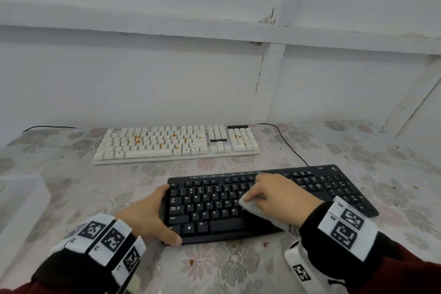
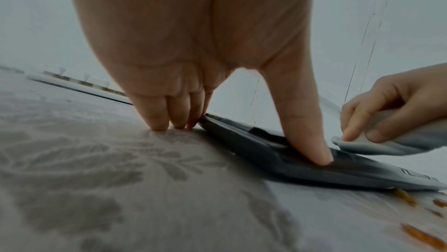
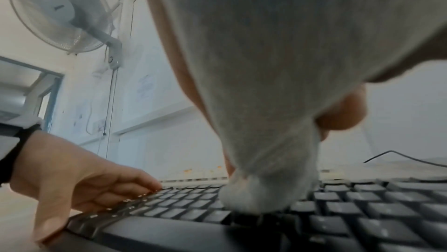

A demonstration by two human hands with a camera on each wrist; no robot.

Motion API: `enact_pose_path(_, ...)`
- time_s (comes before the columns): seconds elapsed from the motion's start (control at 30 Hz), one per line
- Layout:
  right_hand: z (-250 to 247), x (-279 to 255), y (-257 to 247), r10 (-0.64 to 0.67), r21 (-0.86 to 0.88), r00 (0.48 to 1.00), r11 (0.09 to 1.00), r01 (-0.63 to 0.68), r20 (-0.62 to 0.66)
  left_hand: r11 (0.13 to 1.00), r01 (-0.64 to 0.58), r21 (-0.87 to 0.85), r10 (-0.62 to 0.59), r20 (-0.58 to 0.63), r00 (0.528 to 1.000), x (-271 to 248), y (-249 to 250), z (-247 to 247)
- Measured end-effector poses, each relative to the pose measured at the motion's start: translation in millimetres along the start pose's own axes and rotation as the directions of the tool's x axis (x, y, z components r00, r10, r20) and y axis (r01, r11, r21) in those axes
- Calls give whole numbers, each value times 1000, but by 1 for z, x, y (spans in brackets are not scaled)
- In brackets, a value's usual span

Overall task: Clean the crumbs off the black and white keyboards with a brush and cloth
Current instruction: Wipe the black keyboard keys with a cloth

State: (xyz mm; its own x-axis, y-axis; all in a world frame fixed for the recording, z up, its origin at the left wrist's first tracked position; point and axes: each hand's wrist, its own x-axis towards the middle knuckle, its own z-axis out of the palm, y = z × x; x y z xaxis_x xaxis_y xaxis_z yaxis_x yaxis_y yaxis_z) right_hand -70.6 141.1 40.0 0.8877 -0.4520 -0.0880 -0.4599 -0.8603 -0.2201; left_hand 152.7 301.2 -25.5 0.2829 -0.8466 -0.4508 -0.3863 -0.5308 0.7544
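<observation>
head view: the right hand (image 1: 274,194) grips a folded pale cloth (image 1: 253,207) and presses it onto the middle letter keys of the black keyboard (image 1: 334,188), while the left hand (image 1: 148,215) clamps the keyboard's left end, thumb at the near corner and fingers at the far corner. to wipe well, i would keep that brace firm so the board does not slide on the floral tablecloth (image 1: 71,188), drag the cloth row by row toward one edge, and press lightly so that crumbs are swept off, not pushed between keys. orange crumbs (image 1: 191,262) lie on the tablecloth just in front of the board. the white keyboard (image 1: 176,143), farther back, carries orange crumbs on many keys. a pale translucent bin (image 1: 21,203) stands at the left; its contents cannot be made out. no brush shows.
</observation>
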Motion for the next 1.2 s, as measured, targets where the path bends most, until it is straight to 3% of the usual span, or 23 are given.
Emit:
enact_pose_path(0.13, 14, -5, -8, -61, -38, 998, 997, 61, -7, 1000, -6, -1, 6, 8, 1000, 0, 0, 0)
enact_pose_path(0.43, 12, -34, 49, 79, -94, 995, 992, -85, -63, 1000, -8, -12, 8, 24, 1000, 0, -1, -2)
enact_pose_path(0.6, -5, -37, 79, 207, -69, 978, 976, -208, -12, 1000, -3, 15, 3, 26, 1000, 0, 1, -1)
enact_pose_path(0.67, -10, -32, 72, 182, -14, 983, 983, -182, -17, 1000, -1, 14, 1, 23, 1000, 1, 1, -1)
enact_pose_path(0.77, -7, -18, 41, 44, 51, 999, 998, -43, -18, 1000, -10, -4, 10, 37, 999, 0, 2, -1)
enact_pose_path(0.9, 11, -7, 6, -113, -9, 994, 994, 113, 7, 1000, -7, -8, 7, 14, 1000, 1, 1, 0)
enact_pose_path(1.2, 3, -28, 52, 53, -30, 998, 998, -51, 47, 1000, 0, -9, 1, 13, 1000, 2, -2, -1)
